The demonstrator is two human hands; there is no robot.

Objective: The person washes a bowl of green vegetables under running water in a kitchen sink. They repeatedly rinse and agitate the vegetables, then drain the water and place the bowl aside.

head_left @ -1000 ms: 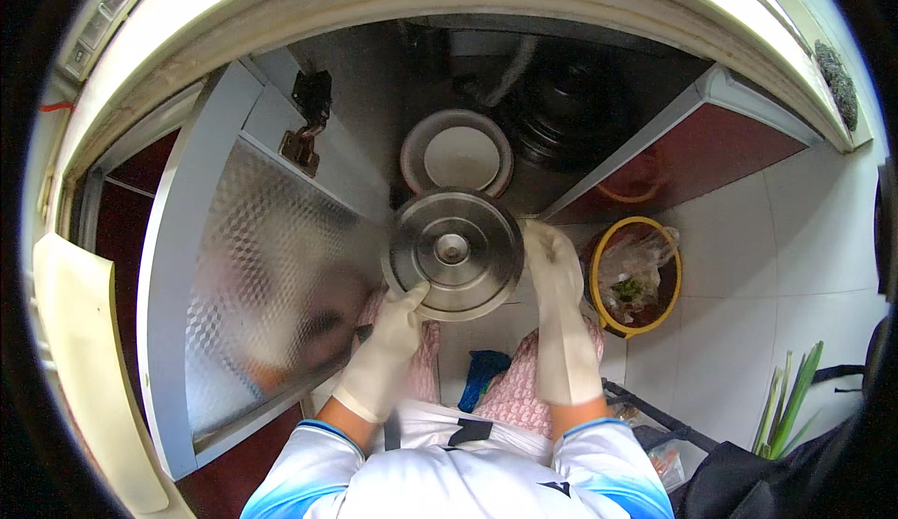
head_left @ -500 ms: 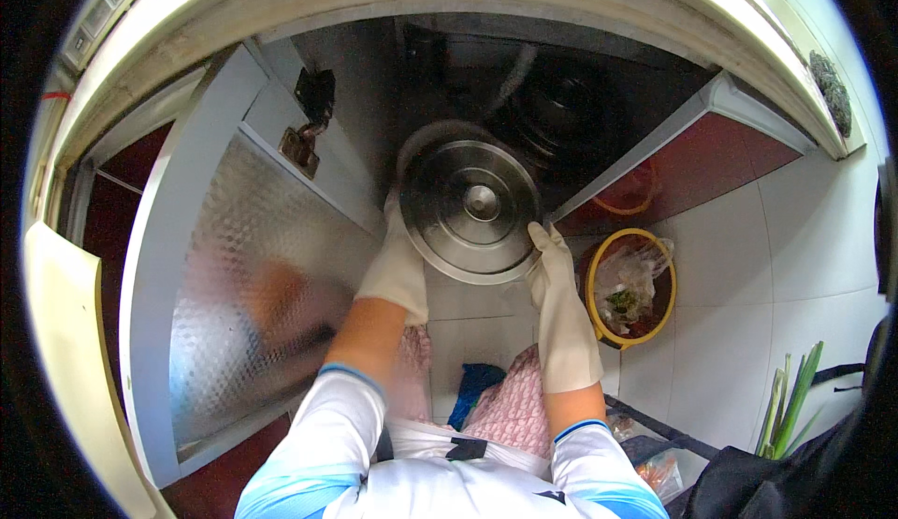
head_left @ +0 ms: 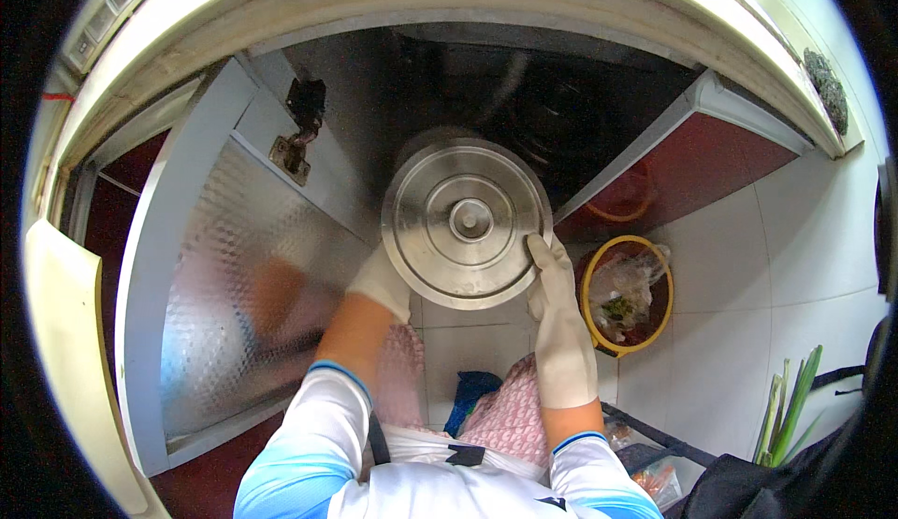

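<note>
Both my hands wear pale rubber gloves and hold a round steel pot with a knobbed lid [head_left: 463, 222] in front of an open cabinet under a counter. My left hand [head_left: 382, 281] grips the pot's lower left rim. My right hand [head_left: 559, 313] presses against its lower right rim, fingers pointing up. The pot is raised at the mouth of the dark cabinet [head_left: 524, 98], and its lid faces me.
A shiny metal cabinet door [head_left: 234, 276] stands open on the left, another door with a red inner face [head_left: 720, 164] on the right. A yellow bin with a plastic bag and scraps [head_left: 627, 295] sits on the white tiled floor. Green stalks [head_left: 790, 407] stand at lower right.
The pot has risen from low near the floor and moved toward the cabinet opening. Both hands moved up with it, and it now covers the other lid seen inside earlier.
</note>
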